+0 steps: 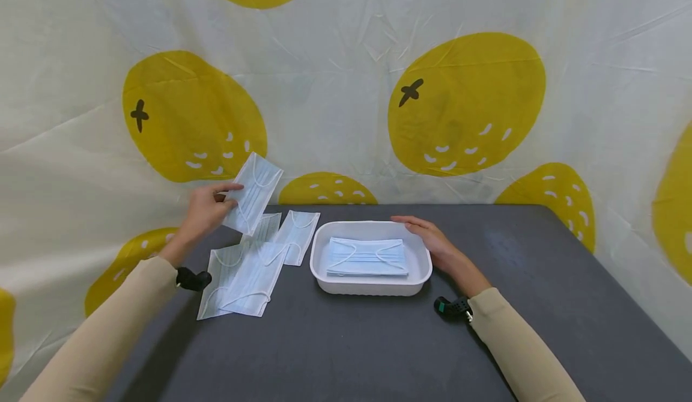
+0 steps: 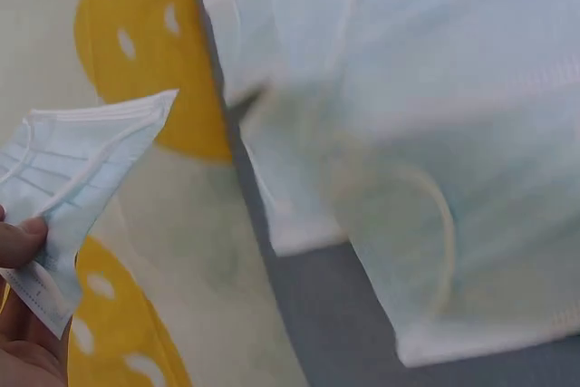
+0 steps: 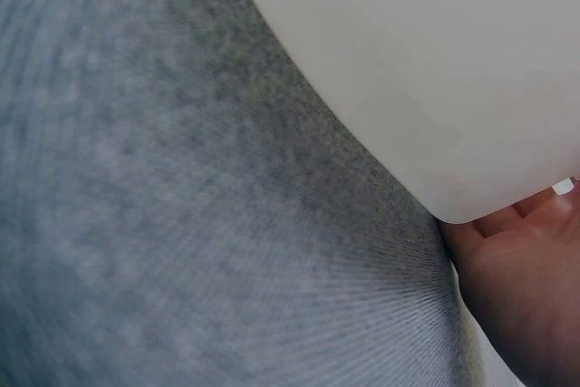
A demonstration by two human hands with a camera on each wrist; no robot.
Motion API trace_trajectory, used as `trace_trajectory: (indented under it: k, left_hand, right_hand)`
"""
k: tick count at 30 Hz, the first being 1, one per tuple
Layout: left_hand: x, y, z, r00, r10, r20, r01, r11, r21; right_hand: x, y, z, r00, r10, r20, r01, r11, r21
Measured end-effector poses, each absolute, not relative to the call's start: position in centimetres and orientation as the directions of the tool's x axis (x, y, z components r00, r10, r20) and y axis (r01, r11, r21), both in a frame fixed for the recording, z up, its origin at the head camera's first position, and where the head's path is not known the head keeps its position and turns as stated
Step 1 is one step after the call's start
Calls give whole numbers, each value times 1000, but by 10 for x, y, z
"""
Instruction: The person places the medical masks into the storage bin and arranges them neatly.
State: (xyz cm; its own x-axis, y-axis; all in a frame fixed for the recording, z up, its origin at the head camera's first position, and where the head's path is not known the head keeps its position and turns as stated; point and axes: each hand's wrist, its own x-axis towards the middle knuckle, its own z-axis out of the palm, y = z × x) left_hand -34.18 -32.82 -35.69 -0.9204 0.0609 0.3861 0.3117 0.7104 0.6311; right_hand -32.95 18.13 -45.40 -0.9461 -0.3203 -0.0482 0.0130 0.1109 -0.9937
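Note:
My left hand [image 1: 208,208] pinches a pale blue face mask [image 1: 256,188] by its lower left edge, raised over the back of the table. In the left wrist view the thumb presses on this mask [image 2: 86,178], near its ear loop. Below it several more face masks [image 1: 254,279] lie spread and overlapping on the table. A white plastic tray [image 1: 373,288] stands to their right with a neat stack of face masks [image 1: 367,256] inside. With fingers extended, my right hand [image 1: 432,240] rests against the tray's back right corner; in the right wrist view its palm is beside the tray wall [image 3: 435,88].
A dark grey table [image 1: 346,348] carries everything, its back edge close to a white curtain [image 1: 335,107] with yellow fruit shapes. Dark straps with small devices sit on both wrists, the right one [image 1: 453,307] low over the tabletop.

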Motion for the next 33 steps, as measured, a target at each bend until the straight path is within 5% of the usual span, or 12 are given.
trace_trajectory:
  k: [33]
  left_hand:
    - [-335, -166, -333, -845, 489, 216, 467, 479, 743]
  right_hand:
    - [-329, 177, -455, -954, -298, -32, 9, 77, -997]
